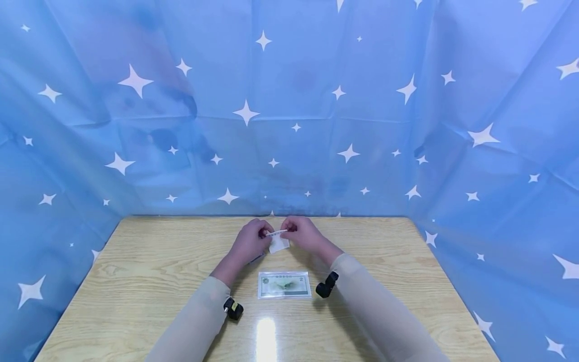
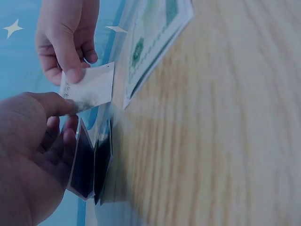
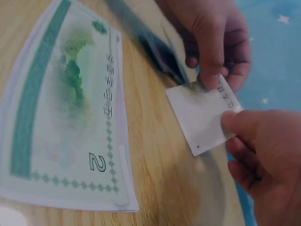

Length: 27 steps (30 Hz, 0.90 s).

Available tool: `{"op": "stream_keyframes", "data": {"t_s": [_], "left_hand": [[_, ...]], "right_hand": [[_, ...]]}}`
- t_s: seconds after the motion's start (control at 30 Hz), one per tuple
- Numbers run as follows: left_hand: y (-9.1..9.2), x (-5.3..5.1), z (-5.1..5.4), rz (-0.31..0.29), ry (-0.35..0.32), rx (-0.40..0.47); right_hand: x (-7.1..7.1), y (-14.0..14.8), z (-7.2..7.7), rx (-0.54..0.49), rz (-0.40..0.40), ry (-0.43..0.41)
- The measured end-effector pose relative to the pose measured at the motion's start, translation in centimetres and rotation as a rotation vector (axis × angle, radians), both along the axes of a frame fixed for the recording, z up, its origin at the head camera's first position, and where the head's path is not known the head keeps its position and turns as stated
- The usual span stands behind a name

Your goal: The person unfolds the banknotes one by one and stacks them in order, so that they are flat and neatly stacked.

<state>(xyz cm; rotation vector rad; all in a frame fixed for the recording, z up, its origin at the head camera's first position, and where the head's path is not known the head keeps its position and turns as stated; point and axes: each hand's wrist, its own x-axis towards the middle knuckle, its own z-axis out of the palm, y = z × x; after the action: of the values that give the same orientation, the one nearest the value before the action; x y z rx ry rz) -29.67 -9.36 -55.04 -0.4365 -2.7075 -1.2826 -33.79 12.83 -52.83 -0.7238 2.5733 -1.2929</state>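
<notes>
A small white paper card [image 1: 278, 243] with a line of printed characters is held between both hands near the table's far edge. My left hand [image 1: 250, 242] pinches its left side, thumb on the face. The right hand [image 1: 307, 235] pinches the other side the same way. In the right wrist view the card [image 3: 200, 115] shows a greenish smudge of print and a small black dot. Under the left hand stand dark, thin, card-like pieces [image 2: 83, 165]; whether the fingers touch them I cannot tell. Closer to me lies a green note printed with a 2 [image 1: 285, 285], in a clear sleeve.
The wood-grain table [image 1: 158, 281] ends just beyond the hands. A blue curtain [image 1: 298, 166] with white stars hangs behind it and along both sides. Black wrist cameras [image 1: 326, 285] sit on both sleeves. A bright glare spot lies on the near tabletop.
</notes>
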Motion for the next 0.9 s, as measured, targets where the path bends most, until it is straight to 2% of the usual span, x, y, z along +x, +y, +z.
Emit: {"op": "stream_keyframes", "data": {"t_s": [0.2,0.37,0.6,0.73,0.9], "left_hand": [[0.0,0.9,0.6,-0.06,-0.103,0.209],[0.3,2.2,1.5,-0.101,-0.142,0.283],[0.8,3.5,2.2,-0.159,-0.107,0.285],[0.7,4.2,2.4,-0.19,-0.08,0.263],[0.4,5.1,2.5,-0.214,-0.086,0.239]], "right_hand": [[1.4,1.2,1.0,-0.072,-0.03,-0.026],[2.7,1.9,1.4,-0.15,-0.054,-0.053],[4.7,2.8,1.5,-0.193,-0.099,-0.056],[5.5,2.8,1.7,-0.195,-0.094,-0.047],[6.4,2.9,1.6,-0.212,-0.083,-0.068]]}}
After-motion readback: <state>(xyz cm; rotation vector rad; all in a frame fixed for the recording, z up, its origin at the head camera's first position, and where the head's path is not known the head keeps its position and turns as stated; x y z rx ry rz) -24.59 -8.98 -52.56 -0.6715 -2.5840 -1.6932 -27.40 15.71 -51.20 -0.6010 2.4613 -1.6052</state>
